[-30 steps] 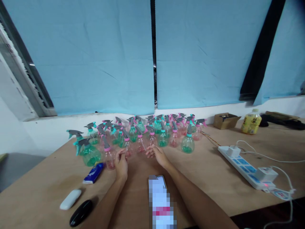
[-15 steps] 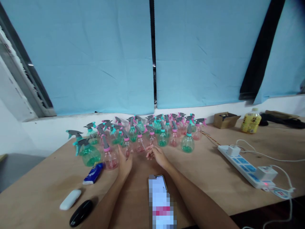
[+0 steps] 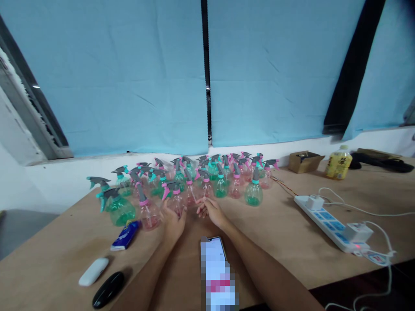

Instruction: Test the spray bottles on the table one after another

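Note:
My left hand [image 3: 173, 222] is closed around the lower body of a clear pink spray bottle [image 3: 177, 199]. The bottle stands nearly upright, and its grey and pink trigger head points left. To the right, my right hand [image 3: 209, 211] pinches a thin pale stick-like thing [image 3: 194, 197], which slants up and left in front of another pink bottle [image 3: 190, 190]; its kind is too small to tell. Just left of my left hand stands a pink spray bottle [image 3: 150, 216], with a green one [image 3: 121, 211] beyond it.
Several more pink and green spray bottles [image 3: 221, 186] crowd behind my hands. A phone [image 3: 215, 255] lies between my forearms. On the left are a blue packet [image 3: 126, 236], a white case [image 3: 94, 272] and a black case [image 3: 108, 290]. A power strip [image 3: 330, 222], carton [image 3: 304, 163] and yellow bottle [image 3: 339, 164] sit right.
My left hand has moved slightly right and wrapped around the pink spray bottle. That bottle's trigger head has turned to point left. My right hand has hardly moved.

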{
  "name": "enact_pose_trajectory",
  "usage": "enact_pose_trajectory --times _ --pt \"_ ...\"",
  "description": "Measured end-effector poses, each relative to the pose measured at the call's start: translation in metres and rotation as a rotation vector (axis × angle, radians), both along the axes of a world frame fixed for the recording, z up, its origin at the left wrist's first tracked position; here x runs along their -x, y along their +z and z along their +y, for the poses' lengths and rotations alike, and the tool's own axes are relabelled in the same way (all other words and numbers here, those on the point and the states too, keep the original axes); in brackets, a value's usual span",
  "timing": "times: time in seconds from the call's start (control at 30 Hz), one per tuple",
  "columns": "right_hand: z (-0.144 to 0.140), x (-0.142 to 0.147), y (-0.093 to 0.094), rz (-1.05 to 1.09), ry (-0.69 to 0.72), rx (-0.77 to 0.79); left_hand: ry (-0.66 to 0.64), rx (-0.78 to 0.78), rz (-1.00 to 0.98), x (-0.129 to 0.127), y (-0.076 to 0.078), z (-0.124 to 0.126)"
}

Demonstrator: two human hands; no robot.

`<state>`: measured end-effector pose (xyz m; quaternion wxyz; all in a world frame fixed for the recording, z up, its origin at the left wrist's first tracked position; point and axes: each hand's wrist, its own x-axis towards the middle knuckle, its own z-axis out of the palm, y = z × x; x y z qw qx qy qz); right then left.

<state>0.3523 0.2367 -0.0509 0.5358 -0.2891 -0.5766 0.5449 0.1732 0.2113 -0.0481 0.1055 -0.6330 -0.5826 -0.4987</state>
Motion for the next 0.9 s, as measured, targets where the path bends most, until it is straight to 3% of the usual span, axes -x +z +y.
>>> enact_pose_trajectory --times 0.3,0.5,0.6,0.7,0.9 --pt "0.002 -0.003 -0.002 -0.078 -0.056 -0.045 -0.033 0.077 -0.121 -0.007 -0.001 -0.005" --pt "-0.005 -0.005 0.007 -0.152 -0.285 -0.271 -0.497 0.169 -0.354 -0.013 0.001 -0.008" --pt "-0.01 -0.008 0.014 -0.142 -0.36 -0.373 -0.633 0.304 -0.406 -0.017 0.0 -0.011" --pt "-0.013 -0.011 0.02 -0.132 -0.379 -0.381 -0.781 0.39 -0.467 -0.021 0.0 -0.012" --pt "-0.014 -0.017 0.03 -0.039 -0.297 -0.33 -0.852 0.497 -0.463 -0.029 0.006 -0.018"
